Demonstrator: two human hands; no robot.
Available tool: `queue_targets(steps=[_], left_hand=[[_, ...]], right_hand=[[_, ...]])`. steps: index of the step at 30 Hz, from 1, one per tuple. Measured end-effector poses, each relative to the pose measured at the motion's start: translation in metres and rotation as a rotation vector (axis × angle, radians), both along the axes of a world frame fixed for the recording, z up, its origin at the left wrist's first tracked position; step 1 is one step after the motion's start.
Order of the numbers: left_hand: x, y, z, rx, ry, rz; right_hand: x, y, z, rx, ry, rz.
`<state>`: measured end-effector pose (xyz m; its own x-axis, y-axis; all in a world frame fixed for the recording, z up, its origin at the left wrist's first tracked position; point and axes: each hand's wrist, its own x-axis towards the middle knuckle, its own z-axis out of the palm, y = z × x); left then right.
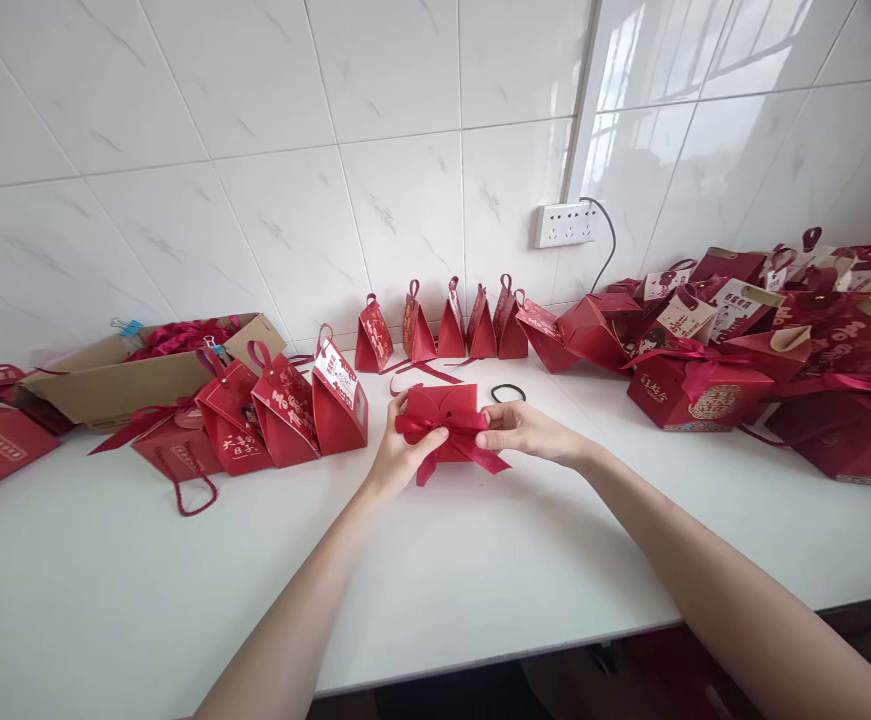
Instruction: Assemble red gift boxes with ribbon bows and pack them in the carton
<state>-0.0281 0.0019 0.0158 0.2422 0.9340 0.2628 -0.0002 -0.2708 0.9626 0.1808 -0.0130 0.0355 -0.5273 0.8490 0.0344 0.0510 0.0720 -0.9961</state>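
A small red gift box (442, 397) is between my two hands over the middle of the white table. A dark red ribbon (451, 432) is tied in a bow across its front, with tails hanging below. My left hand (403, 445) grips the left side, its thumb pressed on the bow near the knot. On the other side my right hand (519, 432) pinches the right loop of the bow between thumb and fingers. The box's underside and back are hidden from me.
Behind stand several small red triangular boxes (451, 325) by the tiled wall. A black elastic band (508, 393) lies near my right hand. At left are more red boxes (285, 410) and a cardboard box (120, 385) of ribbons; a pile of red boxes (705, 385) fills the right.
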Motion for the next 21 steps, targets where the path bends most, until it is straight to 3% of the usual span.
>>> queue_targets(steps=[4, 11, 21], left_hand=[[-0.002, -0.002, 0.003, -0.042, 0.002, 0.026], [0.000, -0.006, 0.008, -0.086, 0.010, 0.077], [0.005, -0.003, 0.000, -0.062, 0.028, 0.272]], right_hand=[[0.004, 0.000, 0.003, 0.026, -0.186, 0.024], [0.000, -0.004, 0.003, 0.065, -0.320, -0.003], [-0.008, -0.012, 0.010, 0.080, -0.468, -0.042]])
